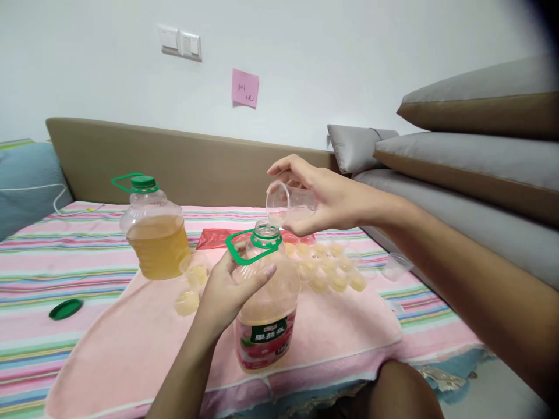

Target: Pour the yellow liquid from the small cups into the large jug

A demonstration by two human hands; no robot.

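Note:
A large clear plastic bottle [266, 302] with a red label and a green carry handle [238, 250] stands uncapped on a pink towel [332, 326]. My left hand [233, 291] is wrapped round its shoulder, just under the handle. Over the bottle's mouth, my right hand [317, 195] grips a clear plastic cup [290, 203] on its side, its rim at the opening. Whether liquid is flowing from the cup is hard to make out. Several small cups of yellow liquid [338, 282] stand behind and right of the bottle; two more cups [187, 302] are left of it.
A second bottle [157, 244], capped and holding yellow liquid, stands at the left. A green cap [65, 309] lies on the striped sheet [26, 349]. Red plastic wrapping [213, 237] lies behind the bottle, an extra clear cup [397, 266] at right. Grey cushions [471, 157] are piled at the right.

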